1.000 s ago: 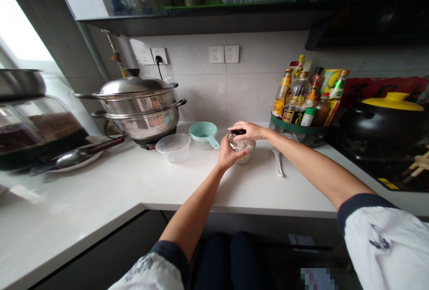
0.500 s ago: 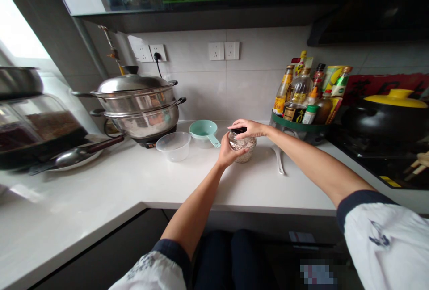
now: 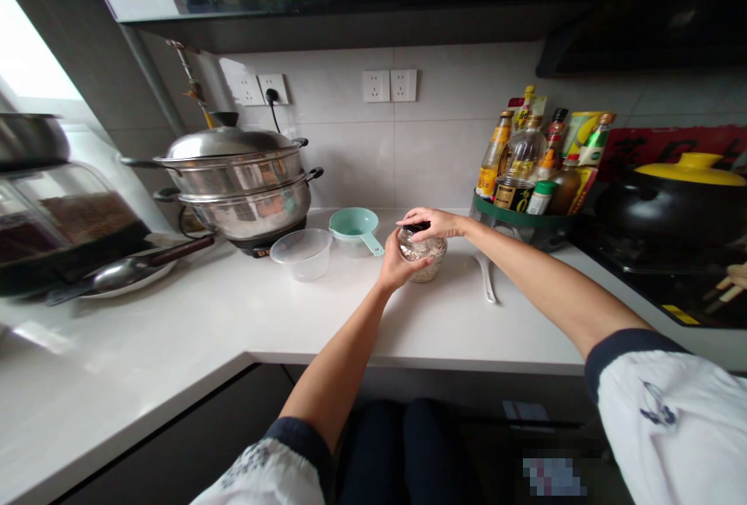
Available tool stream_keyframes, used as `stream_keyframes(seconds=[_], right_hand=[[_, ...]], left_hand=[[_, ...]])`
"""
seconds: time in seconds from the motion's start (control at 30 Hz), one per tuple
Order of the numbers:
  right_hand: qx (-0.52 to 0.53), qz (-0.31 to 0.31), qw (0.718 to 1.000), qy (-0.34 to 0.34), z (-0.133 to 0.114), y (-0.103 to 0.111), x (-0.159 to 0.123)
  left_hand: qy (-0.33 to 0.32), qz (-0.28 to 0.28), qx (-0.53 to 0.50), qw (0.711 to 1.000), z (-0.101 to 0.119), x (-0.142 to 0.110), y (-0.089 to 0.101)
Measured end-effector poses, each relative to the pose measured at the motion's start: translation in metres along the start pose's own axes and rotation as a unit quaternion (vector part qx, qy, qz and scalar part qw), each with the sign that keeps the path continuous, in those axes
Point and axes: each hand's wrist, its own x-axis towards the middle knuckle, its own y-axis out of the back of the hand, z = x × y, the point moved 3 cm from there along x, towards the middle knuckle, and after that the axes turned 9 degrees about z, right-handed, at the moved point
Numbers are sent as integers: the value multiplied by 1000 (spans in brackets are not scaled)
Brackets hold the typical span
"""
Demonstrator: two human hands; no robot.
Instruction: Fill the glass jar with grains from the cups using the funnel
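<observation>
A clear jar [image 3: 426, 268] of pale, speckled grains or flakes stands upright on the counter in front of me. My left hand [image 3: 400, 262] is wrapped round its left side, thumb across the front. Over the top, my right hand [image 3: 435, 222] grips the dark lid [image 3: 415, 228], which sits on the jar's mouth. To the left is a mint-green handled strainer or scoop [image 3: 355, 223], resting on a translucent bowl. A second clear plastic bowl [image 3: 302, 256] stands beside it. Right of the jar lies a white spoon [image 3: 485, 279].
A stacked steel steamer [image 3: 245, 194] occupies the back left, near a plate holding a ladle [image 3: 120, 275]. Bottles crowd a green-rimmed rack [image 3: 525, 217] at the back right. Beyond it, a black pot [image 3: 671, 209] with a yellow lid sits on the stove. A cabinet [image 3: 362, 30] overhangs the counter.
Both hands stay on the jar and its lid with almost no movement. The camera view has shifted slightly.
</observation>
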Motion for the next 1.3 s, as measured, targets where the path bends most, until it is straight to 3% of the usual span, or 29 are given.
stream_keyframes(seconds=[0.77,0.97,1.3], right_hand=[[-64,126,989,-32,-2,-17,-3],[-113,177,976,-65,-8,-19,-4],[-186,201,951,-144,-19,-25,-3]], left_hand=[[1,20,9,1000,-4,-1,-3],[58,47,50,996,-6,-3,-6],[57,30,66,996,-10,-3,-7]])
